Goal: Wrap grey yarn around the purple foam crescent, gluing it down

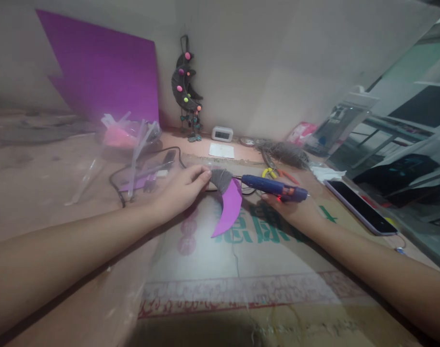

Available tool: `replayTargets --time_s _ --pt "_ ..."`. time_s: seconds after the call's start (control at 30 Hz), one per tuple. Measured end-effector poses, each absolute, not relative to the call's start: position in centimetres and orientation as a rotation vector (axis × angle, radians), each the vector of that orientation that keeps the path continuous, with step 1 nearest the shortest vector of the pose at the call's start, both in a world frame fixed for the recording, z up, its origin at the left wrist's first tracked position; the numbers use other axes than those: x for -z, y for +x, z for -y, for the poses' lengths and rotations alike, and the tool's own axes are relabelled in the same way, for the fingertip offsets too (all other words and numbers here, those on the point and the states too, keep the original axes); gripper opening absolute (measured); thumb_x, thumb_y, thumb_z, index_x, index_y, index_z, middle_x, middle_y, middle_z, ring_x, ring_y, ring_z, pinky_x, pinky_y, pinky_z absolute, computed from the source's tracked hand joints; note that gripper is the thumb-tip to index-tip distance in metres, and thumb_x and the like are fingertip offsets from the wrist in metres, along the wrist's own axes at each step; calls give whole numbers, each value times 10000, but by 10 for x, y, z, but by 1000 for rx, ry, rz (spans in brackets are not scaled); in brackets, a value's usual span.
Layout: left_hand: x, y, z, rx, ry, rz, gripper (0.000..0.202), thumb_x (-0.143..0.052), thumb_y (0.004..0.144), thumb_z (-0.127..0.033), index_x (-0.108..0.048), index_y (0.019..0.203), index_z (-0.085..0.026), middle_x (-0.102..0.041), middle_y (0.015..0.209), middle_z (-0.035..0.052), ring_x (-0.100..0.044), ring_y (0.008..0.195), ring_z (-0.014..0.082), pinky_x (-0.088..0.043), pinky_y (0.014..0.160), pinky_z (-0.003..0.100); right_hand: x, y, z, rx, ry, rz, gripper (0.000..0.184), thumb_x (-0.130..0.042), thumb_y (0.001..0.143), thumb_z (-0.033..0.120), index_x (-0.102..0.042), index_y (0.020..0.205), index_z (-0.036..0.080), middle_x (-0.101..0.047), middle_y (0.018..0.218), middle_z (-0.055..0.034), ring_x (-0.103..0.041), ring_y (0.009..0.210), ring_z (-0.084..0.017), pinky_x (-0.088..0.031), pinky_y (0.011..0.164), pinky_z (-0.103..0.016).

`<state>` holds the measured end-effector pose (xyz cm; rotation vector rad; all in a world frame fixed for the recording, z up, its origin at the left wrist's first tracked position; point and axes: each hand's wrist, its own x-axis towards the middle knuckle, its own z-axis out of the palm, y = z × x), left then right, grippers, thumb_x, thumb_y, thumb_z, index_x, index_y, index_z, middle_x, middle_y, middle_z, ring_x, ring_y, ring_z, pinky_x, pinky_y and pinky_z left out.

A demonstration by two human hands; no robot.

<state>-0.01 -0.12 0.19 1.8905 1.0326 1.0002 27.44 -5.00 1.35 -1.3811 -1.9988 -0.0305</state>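
My left hand pinches the upper end of a purple crescent-shaped cutout, where grey yarn is wound around it. The crescent lies on a flattened cardboard sheet with green print. My right hand is closed around a blue hot glue gun, whose nozzle points left toward the yarn-wrapped end. A small red light glows on the gun.
A finished dark moon ornament with coloured dots hangs on the wall beside a purple sheet. Glue sticks and a plastic bag, a black cord, a small clock, loose yarn, pliers and a phone surround the work area.
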Motion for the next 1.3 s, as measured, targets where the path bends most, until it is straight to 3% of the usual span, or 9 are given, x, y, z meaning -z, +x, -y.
replayTargets --time_s 0.57,0.9,1.1,1.3 --pt "-2 0 2 -999 1892 -1040 307 -418 933 -422 -501 747 -192 -503 669 -13 -450 600 134 -331 539 252 -12 274 50 15 -1414 1958 228 -639 791 452 -577 688 258 -611 651 -19 -622 645 -230 -538 618 -390" --pt "-3 0 3 -993 1886 -1048 303 -419 934 -416 -519 758 -191 -515 688 -10 -448 606 132 -321 535 252 -12 276 47 38 -1399 1975 243 -647 789 437 -545 664 255 -609 642 -5 -609 602 -203 -526 556 -339" --pt "-3 -1 2 -977 1902 -1045 305 -406 940 -400 -497 742 -187 -491 678 -15 -443 611 130 -324 557 257 -16 272 50 -39 -1395 1890 191 -655 785 424 -615 737 243 -665 698 -18 -640 644 -212 -528 609 -339" --pt "-7 0 3 -968 1921 -1052 311 -405 945 -403 -488 739 -185 -483 678 -29 -463 646 131 -336 609 263 -37 273 51 -287 -1460 1788 386 -502 889 508 -675 690 224 -682 696 -42 -632 652 -207 -494 609 -327"
